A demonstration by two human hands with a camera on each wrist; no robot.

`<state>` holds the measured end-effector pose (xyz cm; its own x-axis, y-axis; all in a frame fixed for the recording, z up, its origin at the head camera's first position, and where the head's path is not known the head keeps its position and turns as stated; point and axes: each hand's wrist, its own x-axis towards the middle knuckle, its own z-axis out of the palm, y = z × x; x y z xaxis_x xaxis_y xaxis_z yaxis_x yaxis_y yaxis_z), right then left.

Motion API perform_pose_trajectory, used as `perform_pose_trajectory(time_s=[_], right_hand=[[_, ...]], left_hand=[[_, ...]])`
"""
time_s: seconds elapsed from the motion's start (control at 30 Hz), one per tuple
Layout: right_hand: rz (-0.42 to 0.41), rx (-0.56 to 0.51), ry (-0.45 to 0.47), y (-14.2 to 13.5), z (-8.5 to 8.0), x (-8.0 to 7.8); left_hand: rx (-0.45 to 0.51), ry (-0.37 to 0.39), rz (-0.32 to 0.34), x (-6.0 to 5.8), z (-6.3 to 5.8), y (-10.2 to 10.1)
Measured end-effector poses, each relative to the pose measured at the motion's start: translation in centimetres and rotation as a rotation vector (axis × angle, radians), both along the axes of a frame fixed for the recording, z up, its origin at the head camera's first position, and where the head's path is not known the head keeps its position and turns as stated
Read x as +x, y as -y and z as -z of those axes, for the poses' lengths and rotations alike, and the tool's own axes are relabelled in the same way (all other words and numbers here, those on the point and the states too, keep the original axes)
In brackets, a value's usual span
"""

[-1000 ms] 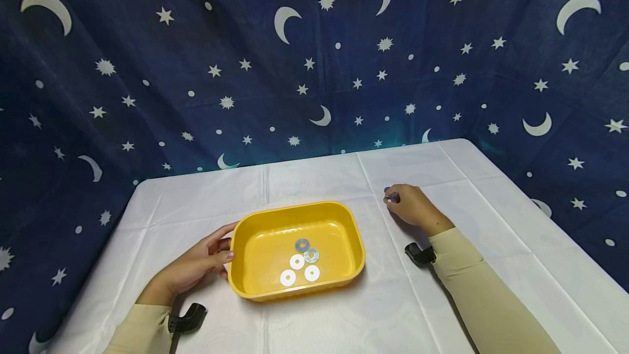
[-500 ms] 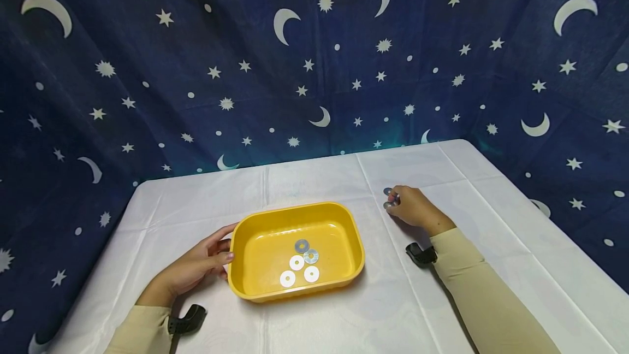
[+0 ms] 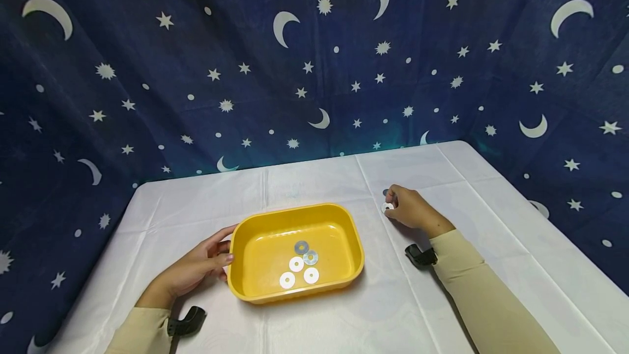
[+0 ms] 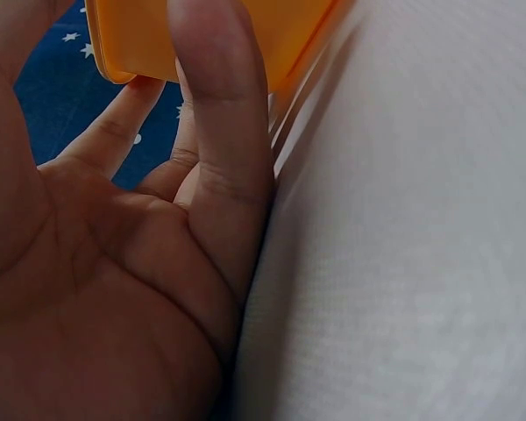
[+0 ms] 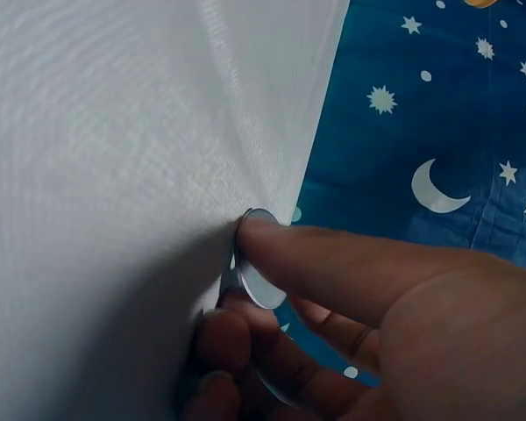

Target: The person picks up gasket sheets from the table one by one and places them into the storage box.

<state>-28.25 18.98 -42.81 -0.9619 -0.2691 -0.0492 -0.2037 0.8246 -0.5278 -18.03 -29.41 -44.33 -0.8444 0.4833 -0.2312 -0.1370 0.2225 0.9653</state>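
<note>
Right, over to the yellow tray (image 3: 336,250) first: it sits on the table (image 3: 314,332), slightly askew, a shallow tub with rounded corners and a raised rim, and inside lie five flat washers (image 3: 293,262), each with a hole through the middle. They're gathered toward the near side of the tray floor; the two farther back look grey, close enough to touch or overlap, and the three nearer ones shine almost white.

At the tray's left end, here's the left hand (image 3: 191,266), thumb and fingers spread apart, relaxed, tips against the outside of the wall; the left wrist view has a fingertip right up at the tray's corner.

Across to the right hand (image 3: 415,209), and it's busy, well clear of the tray on its right! Thumb and fingers are clamped together on a single washer (image 5: 261,288), its flat face tilted up off the white cloth (image 5: 88,132), thumb pressed on one side and fingers behind the other. Just beyond, by the index finger, a darker disc (image 3: 385,193) peeps out; whether it touches that finger, you can't tell.

Tan sleeves (image 3: 484,283) cover both forearms, a black wrist piece (image 3: 188,321) juts from the left one, and behind it all hangs a blue curtain (image 3: 275,81) scattered with moons and stars.
</note>
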Motion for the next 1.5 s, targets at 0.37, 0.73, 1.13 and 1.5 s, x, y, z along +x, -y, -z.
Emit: perform_pose_trajectory(time_s=[0.37, 0.73, 1.13, 1.5], right_hand=[[-0.022, -0.048, -0.037, 1.1, -0.6, 0.6], [-0.038, -0.054, -0.005, 2.6, -1.4, 1.4], [-0.088, -0.043, -0.032, 3.9, -1.7, 2.3], [-0.128, -0.071, -0.019, 5.0, -2.0, 3.0]], left_hand=[[-0.027, 0.01, -0.02, 0.0, 0.2, 0.2], [-0.009, -0.004, -0.005, 0.1, -0.2, -0.1], [-0.005, -0.012, -0.009, 0.1, -0.1, 0.0], [-0.008, -0.012, -0.017, 0.1, -0.1, 0.0]])
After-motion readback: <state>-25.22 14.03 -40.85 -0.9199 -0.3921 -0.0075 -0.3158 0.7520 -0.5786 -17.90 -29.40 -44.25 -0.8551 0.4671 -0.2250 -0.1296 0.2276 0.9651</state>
